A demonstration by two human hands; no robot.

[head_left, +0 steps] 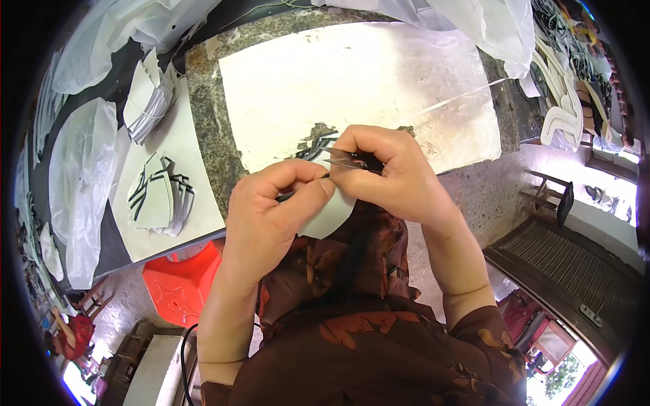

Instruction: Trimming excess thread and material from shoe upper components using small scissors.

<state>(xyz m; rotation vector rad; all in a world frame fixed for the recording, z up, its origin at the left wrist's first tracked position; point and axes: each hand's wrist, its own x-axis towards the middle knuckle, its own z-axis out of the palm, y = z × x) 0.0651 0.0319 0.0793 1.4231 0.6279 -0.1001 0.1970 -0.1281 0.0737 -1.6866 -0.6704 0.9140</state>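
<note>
The left hand (274, 206) is closed in a pinch, thumb against the curled fingers, gripping a pale piece (328, 222) by its upper part. The right hand (393, 166) is curled around small metal snips (347, 162), thumb and forefinger near each other. The two blades stand slightly apart, tips pointing left, just beyond the left fingertips. Whether they touch the piece cannot be told.

The piece is between the hands, in front of the person's lap and at the near edge of the table. It is thin, flat and whitish, its lower part hanging free to a rounded edge. A short dark strip shows at the left hand, under the fingers. Both hands cover the top of the piece, and the right fingers hide most of the snips' handles.

Just beyond the hands, dark-edged pieces (315, 145) lie on a white sheet (352, 81), partly hidden by the hands. The sheet lies on a worn, mottled board (211, 111), and a narrow white strip (466, 96) crosses its right side. On the left, a fanned stack (154, 203) of dark-edged pale pieces and a tied bundle (150, 101) rest on a pale card (188, 132). Beside them lies a clear plastic bag (84, 183). A red seat (181, 284) stands below the table's near left edge.
</note>
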